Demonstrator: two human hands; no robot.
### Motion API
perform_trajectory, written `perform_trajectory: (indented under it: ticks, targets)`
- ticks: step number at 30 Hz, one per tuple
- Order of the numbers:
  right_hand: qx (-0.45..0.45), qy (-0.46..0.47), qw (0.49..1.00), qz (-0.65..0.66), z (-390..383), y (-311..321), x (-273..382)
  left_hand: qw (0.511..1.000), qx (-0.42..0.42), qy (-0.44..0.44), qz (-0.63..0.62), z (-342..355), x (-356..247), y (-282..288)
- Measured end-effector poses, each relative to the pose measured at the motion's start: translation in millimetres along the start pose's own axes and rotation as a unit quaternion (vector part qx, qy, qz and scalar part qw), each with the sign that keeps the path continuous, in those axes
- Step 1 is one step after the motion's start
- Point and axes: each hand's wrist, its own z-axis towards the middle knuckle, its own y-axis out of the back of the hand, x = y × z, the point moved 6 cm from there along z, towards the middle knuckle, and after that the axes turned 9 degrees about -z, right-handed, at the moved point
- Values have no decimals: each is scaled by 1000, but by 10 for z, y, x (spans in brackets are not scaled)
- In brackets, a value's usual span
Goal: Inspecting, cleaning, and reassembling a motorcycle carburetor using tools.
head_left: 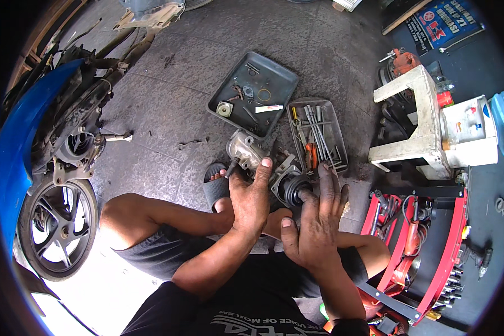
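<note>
My left hand is wrapped round a silver metal part that looks like a carburetor body, its thumb pointing up. Close to its right sits a square metal flange bearing a round black rubber-like piece. Whether the two join behind my left thumb I cannot tell. My right hand has its fingers stretched and apart, the index fingertip touching the black piece. Just beyond, a grey tray holds screwdrivers, long metal tools and orange-handled pliers.
Farther off, a black tray carries small loose parts and a white tube. A blue motorcycle with a wheel stands at left. On the right are a white stool and a red tool rack. My sandalled foot is near the work.
</note>
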Motion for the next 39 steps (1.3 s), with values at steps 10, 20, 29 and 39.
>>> perform_trajectory:
  ticks: [10,20,29,39]
  targets:
    - [14,13,999,-34,71,51,46,1000,-7,0,17,-10,-2,15]
    - [-13,25,1000,15,125,-6,-4,1000,-6,9,22,-27,-19,-5]
    - [-28,32,998,50,161,-86,-47,998,13,27,56,-87,-117,-67]
    - [-14,-26,997,73,209,-123,-137,999,29,-4,38,-101,-56,-52]
